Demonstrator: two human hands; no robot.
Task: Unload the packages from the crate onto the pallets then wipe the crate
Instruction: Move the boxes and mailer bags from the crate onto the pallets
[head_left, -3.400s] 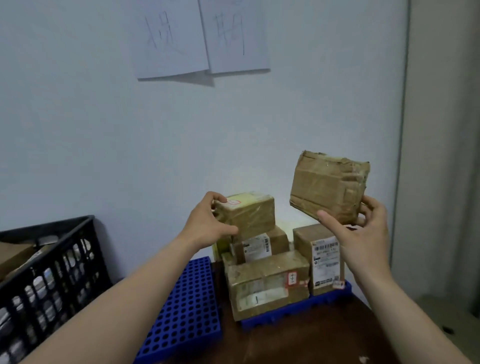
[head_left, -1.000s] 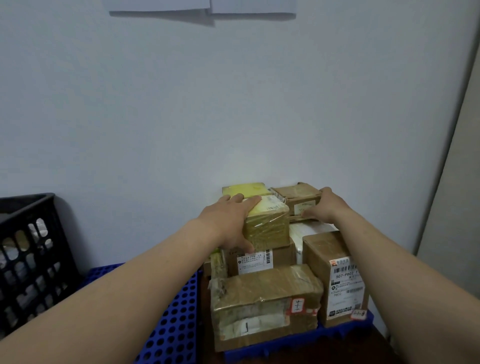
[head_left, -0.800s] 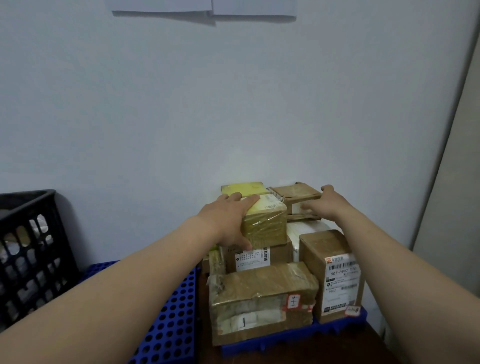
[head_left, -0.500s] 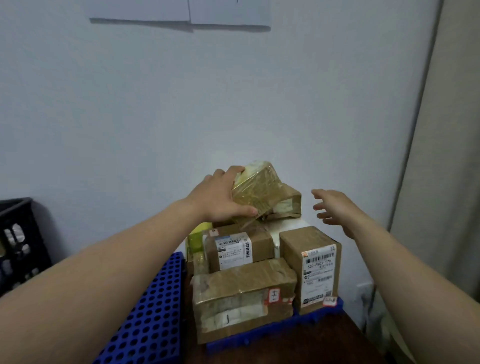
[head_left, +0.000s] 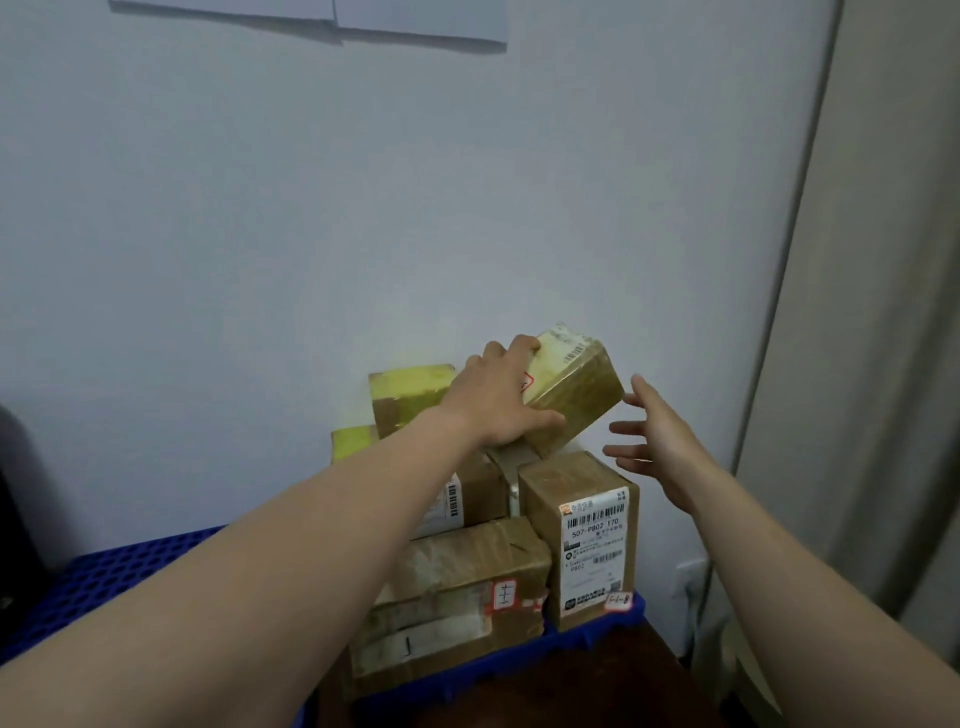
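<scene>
Box (head_left: 571, 395): flat on stack (head_left: 576, 525) a second ago; now lifted, tilted, at stack's 12 o'clock.
Left hand (head_left: 498, 400): grips box, fingers over top.
Right hand (head_left: 654, 441): fingers spread, at box's 4 o'clock, not touching.
Meaning: I'm re-seating it; pallet (head_left: 597, 631) stacking unfinished.

Premises: a parcel storage or sorting corner in a plain room. Evidence: taped cardboard parcels (head_left: 457, 587) bearing barcode shipping labels (head_left: 595, 540), stacked on blue perforated plastic pallets (head_left: 104, 574) against a bare pale wall (head_left: 363, 208); two paper sheets (head_left: 415, 21) fixed to the wall above the stack; a beige curtain (head_left: 883, 364) hangs at right.
</scene>
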